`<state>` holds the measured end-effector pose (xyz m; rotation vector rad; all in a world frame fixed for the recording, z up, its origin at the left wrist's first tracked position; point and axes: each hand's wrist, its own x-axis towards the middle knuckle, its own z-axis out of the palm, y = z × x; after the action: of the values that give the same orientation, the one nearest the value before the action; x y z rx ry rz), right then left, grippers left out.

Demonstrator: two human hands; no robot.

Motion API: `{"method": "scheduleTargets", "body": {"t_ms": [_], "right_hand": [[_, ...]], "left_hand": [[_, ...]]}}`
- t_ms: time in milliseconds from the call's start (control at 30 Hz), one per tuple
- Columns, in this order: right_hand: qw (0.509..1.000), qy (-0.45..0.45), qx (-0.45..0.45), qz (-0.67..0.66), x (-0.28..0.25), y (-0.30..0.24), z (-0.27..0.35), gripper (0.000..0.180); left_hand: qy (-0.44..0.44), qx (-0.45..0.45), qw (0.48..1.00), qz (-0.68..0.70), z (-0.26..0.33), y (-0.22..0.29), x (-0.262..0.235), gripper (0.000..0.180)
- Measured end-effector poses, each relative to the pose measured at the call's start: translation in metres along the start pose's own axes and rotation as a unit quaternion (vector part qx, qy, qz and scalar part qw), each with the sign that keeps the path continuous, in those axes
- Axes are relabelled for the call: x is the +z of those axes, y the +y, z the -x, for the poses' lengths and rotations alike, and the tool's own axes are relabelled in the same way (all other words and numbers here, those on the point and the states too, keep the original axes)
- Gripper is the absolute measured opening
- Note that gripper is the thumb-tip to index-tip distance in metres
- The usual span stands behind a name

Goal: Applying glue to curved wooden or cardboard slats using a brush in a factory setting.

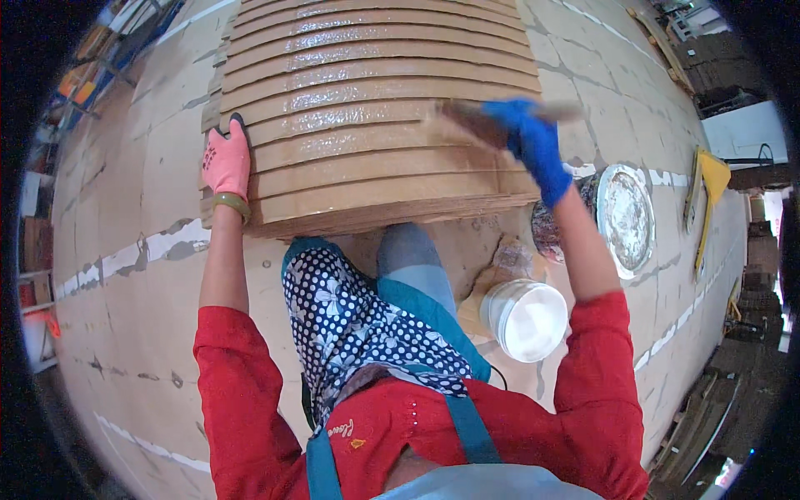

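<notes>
A stack of brown cardboard sheets [358, 204] lies in front of me, fanned so that each sheet shows a strip. Shiny wet streaks, whitish in places, run down the middle of the strips. My left hand [226, 162], in a pink glove with dark fingertips, rests on the stack's left edge with thumb and fingers apart. In a blue glove, my right hand [533, 146] is closed round a wide brush [471, 122] over the right part of the strips. Motion blurs the brush, and whether its bristles touch the cardboard I cannot tell.
Right of my knees stands a white bucket [535, 323] with white contents. Beyond it is a larger, smeared bucket [627, 221], crusted white on top. A yellow piece of equipment [712, 179] stands farther right. Stacked cardboard [754, 308] lines the right side; shelving [83, 92] is at far left.
</notes>
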<state>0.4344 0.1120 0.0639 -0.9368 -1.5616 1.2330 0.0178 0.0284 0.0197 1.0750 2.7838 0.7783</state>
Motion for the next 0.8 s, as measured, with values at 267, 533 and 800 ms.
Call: {"method": "scheduleTargets", "body": {"t_ms": [267,533,800], "right_hand": [[0.997,-0.031,-0.045,-0.046,0.009,-0.027,0.031,0.015],[0.929,0.035,-0.325,0.173,0.055,-0.003,-0.096,0.011],[0.929,-0.087,-0.211,0.292,0.051,-0.003,0.078,0.004]], "left_hand": [[-0.011,-0.006,1.000,-0.003,0.001,0.016,0.001,0.066],[-0.013,0.005,1.000,0.010,0.008,0.021,0.003,0.065],[-0.012,-0.002,1.000,0.017,0.008,0.015,-0.004,0.066]]}}
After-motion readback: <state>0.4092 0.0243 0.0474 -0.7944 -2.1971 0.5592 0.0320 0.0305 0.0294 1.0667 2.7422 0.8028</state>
